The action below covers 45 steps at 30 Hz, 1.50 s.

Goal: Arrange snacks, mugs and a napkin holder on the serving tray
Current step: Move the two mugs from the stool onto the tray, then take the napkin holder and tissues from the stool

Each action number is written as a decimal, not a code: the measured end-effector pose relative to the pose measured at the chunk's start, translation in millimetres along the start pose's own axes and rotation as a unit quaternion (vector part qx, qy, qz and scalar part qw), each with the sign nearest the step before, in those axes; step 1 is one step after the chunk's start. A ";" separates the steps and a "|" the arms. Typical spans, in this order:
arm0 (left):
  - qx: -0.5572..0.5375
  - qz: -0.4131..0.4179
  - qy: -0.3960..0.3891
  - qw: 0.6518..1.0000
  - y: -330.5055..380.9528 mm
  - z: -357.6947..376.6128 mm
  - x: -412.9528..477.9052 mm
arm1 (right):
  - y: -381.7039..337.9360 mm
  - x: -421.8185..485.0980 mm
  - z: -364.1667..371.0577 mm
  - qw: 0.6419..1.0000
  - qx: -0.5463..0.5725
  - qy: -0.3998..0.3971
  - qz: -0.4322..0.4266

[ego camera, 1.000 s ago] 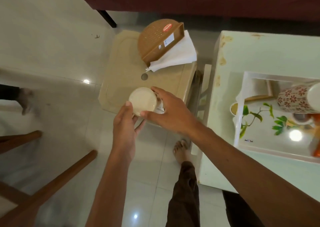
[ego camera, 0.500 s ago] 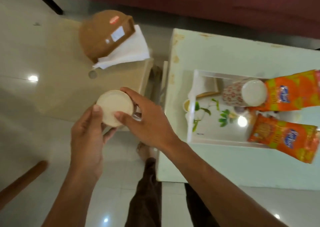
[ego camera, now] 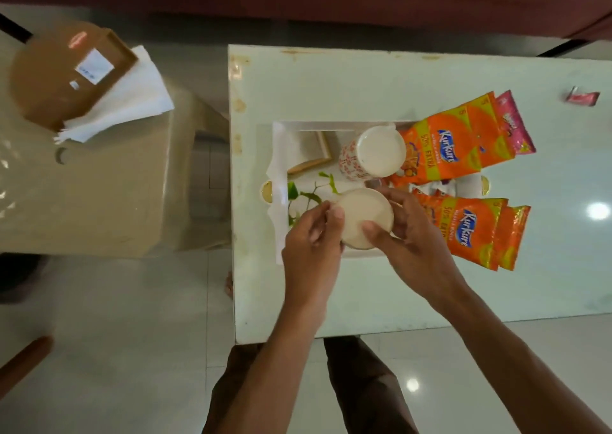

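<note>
Since 0.5 s ago, mug (ego camera: 362, 216) has been carried from beside the stool to above the tray (ego camera: 281, 155), near its front edge. It is clamped upside down between left hand (ego camera: 313, 238) and right hand (ego camera: 409, 234). Judged rigid, glazed, slippery, breakable; best held at the sides. Napkin holder (ego camera: 63, 72) is left on the stool (ego camera: 109, 195).

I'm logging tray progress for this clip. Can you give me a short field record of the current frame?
held item: cream-bottomed upturned mug, over the tray's near side
left hand: grip on mug
right hand: grip on mug
tray: white leaf-print serving tray on pale green table
on tray: second floral mug; orange snack packets overlap its right edge
not yet on tray: brown napkin holder, on beige stool
</note>
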<state>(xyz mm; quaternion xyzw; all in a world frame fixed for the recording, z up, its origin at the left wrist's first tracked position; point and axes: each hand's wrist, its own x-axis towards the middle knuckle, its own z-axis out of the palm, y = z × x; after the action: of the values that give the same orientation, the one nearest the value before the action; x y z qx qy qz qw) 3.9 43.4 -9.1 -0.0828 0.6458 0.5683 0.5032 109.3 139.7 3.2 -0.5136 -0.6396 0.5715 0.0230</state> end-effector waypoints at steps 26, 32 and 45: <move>0.058 -0.010 0.099 0.993 -42.0 56.9 23.3 | 63.8 38.8 -46.2 0.999 0.002 -0.048 -0.022; -0.008 0.033 0.155 0.987 -3.0 11.8 1.6 | 27.1 18.0 -79.5 0.983 0.155 0.096 -0.010; 0.054 0.215 0.258 0.940 144.6 -185.0 -5.8 | -95.7 35.1 14.0 0.983 0.168 -0.015 -0.071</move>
<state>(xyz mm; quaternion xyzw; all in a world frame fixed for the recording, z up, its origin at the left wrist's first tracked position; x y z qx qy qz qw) -194.3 -61.3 61.1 -0.0584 0.7856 0.5863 0.1888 23.8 171.1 50.9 -0.4472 -0.5692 0.6756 0.1400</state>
